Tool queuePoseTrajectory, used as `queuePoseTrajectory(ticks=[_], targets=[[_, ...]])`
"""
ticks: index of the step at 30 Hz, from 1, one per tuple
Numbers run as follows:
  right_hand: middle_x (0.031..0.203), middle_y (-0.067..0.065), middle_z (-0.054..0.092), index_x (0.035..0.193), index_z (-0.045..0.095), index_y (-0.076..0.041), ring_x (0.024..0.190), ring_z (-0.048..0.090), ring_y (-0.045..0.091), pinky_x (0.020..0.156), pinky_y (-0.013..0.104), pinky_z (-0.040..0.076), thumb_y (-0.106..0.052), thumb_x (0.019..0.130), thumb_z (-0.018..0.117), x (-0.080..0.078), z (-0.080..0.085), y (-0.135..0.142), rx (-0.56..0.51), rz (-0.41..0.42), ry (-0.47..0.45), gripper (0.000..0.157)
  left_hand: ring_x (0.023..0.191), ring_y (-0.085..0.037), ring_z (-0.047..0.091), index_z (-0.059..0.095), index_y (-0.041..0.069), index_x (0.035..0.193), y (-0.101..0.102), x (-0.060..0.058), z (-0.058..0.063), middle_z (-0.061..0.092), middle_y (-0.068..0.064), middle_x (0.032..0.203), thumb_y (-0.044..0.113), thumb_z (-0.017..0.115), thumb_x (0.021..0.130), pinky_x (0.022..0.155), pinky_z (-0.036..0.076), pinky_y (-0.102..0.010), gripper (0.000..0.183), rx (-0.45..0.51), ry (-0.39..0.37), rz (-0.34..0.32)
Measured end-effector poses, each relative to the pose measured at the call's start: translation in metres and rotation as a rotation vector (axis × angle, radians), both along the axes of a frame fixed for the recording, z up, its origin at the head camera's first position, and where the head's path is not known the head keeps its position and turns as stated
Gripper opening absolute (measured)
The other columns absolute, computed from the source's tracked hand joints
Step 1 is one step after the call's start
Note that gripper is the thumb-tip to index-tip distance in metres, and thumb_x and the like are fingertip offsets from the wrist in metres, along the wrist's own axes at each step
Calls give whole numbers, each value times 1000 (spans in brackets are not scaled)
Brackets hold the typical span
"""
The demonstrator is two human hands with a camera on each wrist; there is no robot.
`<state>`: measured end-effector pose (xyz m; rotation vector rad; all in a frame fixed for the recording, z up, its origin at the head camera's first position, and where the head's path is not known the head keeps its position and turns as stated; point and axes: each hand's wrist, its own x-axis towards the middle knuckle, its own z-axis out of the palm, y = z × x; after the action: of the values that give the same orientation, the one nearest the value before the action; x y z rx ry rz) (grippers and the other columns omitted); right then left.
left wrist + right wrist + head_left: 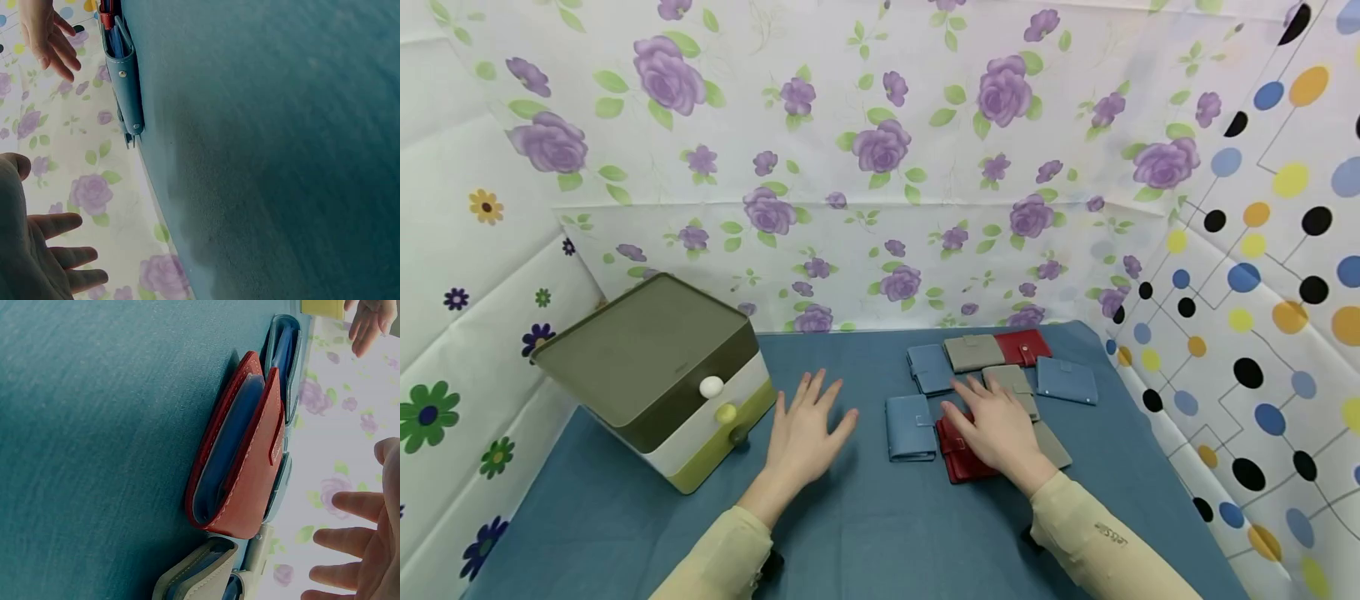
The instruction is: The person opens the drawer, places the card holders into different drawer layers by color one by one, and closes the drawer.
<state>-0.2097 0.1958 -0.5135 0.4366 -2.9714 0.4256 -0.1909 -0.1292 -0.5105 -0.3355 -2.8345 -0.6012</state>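
Above the front red wallet [970, 467], the right hand [996, 425] hovers, fingers spread, holding nothing; it is nearer than the left hand [805, 435], likewise spread and empty, left of that wallet, past the blue wallet [912, 429] beside it.

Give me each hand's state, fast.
Left hand: open, fingers spread, holding nothing, above the plain blue tablecloth.
Right hand: open, holding nothing, above the red, rectangular, leather-look wallet.
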Motion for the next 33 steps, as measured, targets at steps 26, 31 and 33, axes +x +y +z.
queuePoseTrajectory(ticks=[26, 31, 33], targets=[[53, -7, 49, 137, 76, -18, 47, 48, 14, 39, 35, 37, -48, 109, 60, -10, 16, -3, -80, -63, -21, 44, 108, -34, 75, 78, 14, 131, -46, 20, 27, 75, -10, 131, 37, 63, 109, 72, 61, -54, 35, 254, 193, 80], [53, -7, 49, 136, 76, -19, 45, 47, 14, 39, 35, 36, -44, 109, 60, -11, 17, -3, -81, -64, -17, 40, 100, -35, 76, 79, 9, 126, -59, 31, 41, 76, -11, 127, 23, 67, 107, 72, 61, -55, 26, 332, 332, 36], [54, -7, 49, 137, 76, -19, 44, 47, 14, 39, 35, 36, -44, 109, 60, -12, 16, -2, -79, -65, -17, 41, 109, -35, 74, 79, 8, 125, -62, 35, 48, 76, -11, 126, 18, 69, 105, 82, 60, -57, 25, 352, 363, 20]])
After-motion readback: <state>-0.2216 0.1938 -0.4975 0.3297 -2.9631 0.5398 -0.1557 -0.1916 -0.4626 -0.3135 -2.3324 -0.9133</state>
